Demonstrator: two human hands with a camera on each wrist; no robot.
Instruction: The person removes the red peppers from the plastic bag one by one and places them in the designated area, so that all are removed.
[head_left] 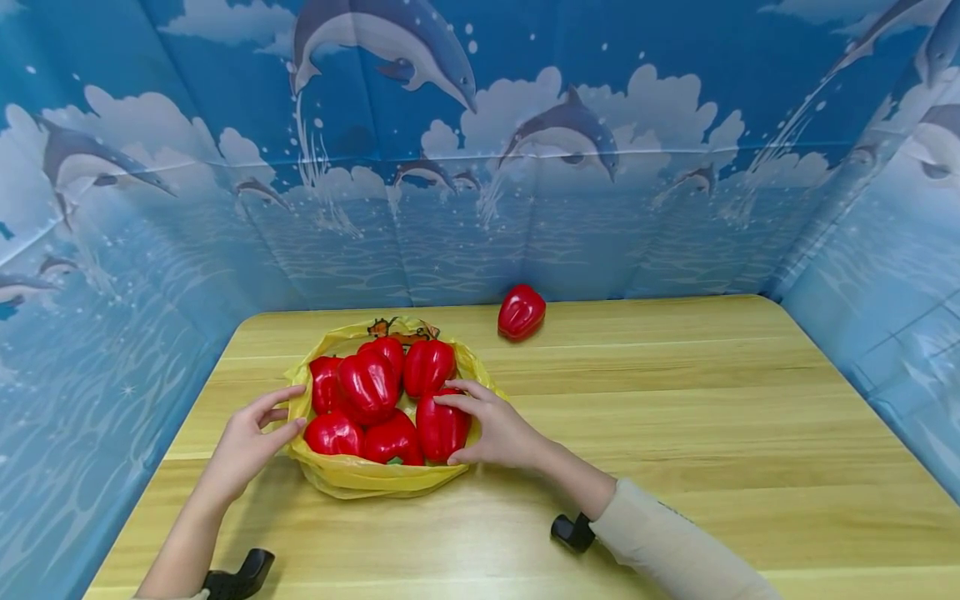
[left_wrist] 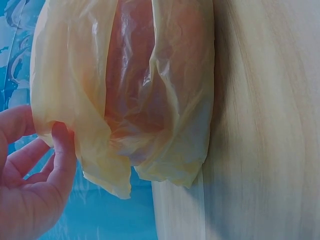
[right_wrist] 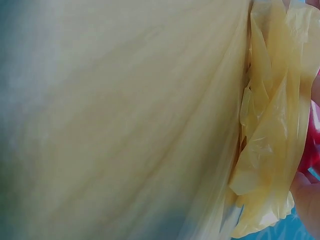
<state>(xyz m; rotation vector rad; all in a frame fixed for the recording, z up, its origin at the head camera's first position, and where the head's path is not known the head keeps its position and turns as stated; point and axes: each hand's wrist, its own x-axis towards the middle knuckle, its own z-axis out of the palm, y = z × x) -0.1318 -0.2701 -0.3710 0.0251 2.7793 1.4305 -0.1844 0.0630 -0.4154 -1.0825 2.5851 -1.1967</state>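
A yellow plastic bag [head_left: 375, 483] sits with its mouth spread wide, several red bell peppers [head_left: 369, 387] inside. My left hand [head_left: 251, 433] holds the bag's left rim, index finger and thumb at its edge. In the left wrist view, the left thumb [left_wrist: 62, 150] presses against the thin plastic. My right hand [head_left: 498, 429] reaches over the right rim and grips a red bell pepper [head_left: 442, 427] between thumb and fingers. The right wrist view shows this pepper [right_wrist: 314, 135] partly behind the bag's crumpled side [right_wrist: 270, 135].
Another red bell pepper [head_left: 521, 312] lies outside the bag, near the back edge of the wooden table [head_left: 675, 400]. A dolphin-printed curtain [head_left: 480, 208] surrounds the table at the back and sides. Black wrist mounts [head_left: 573, 532] sit below the forearms.
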